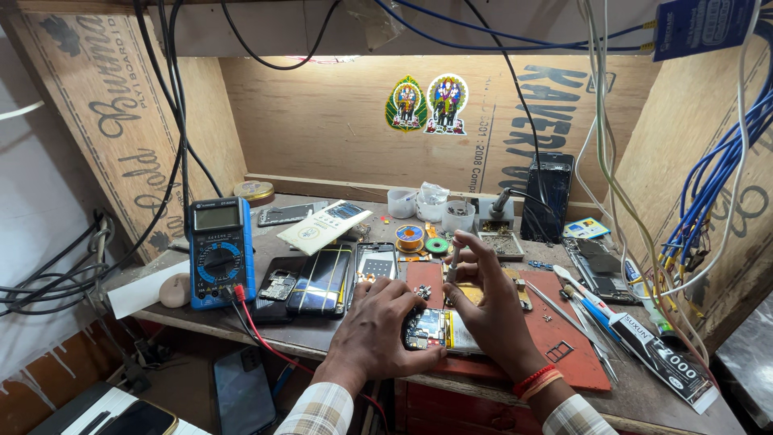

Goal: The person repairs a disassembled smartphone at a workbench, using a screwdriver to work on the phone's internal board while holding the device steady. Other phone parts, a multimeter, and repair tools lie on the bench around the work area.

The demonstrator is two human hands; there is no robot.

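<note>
The left hand [378, 326] presses down on the opened phone [431, 329], fingers curled over its left edge and steadying it on the red work mat [564, 330]. At its three o'clock, the right hand [491, 302] pinches a small screwdriver [453, 262] upright, tip down just above the phone's exposed board. A blue multimeter [219, 251] stands well apart at nine o'clock, and tweezers [564, 310] lie at three o'clock.
</note>
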